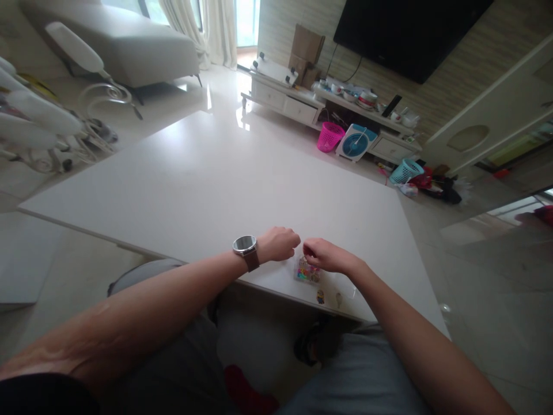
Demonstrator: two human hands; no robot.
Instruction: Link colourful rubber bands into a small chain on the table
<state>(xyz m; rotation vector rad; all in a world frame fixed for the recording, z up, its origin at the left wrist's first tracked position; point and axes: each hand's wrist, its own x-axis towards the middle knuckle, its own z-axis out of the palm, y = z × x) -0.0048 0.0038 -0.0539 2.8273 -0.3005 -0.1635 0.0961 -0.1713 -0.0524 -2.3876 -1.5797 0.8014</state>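
A small clear box [307, 273] with colourful little pieces in its compartments lies near the front edge of the white table [259, 190]. Over its upper part is my right hand [324, 254], fingers curled and pinched together; what they hold, if anything, is too small to make out. My left hand [279, 244], with a round watch [245, 245] on the wrist, is closed just left of the box, its fingertips turned away from view. A small yellow and blue figure [320, 297] and a small pale key-like item [339, 299] lie in front of the box.
My legs are under the table's front edge. Beyond the table stand a low white cabinet [298, 109], a pink basket [330, 137], a blue and white fan [356, 143] and a light blue basket [406, 171]. White chairs [38, 115] are at the left.
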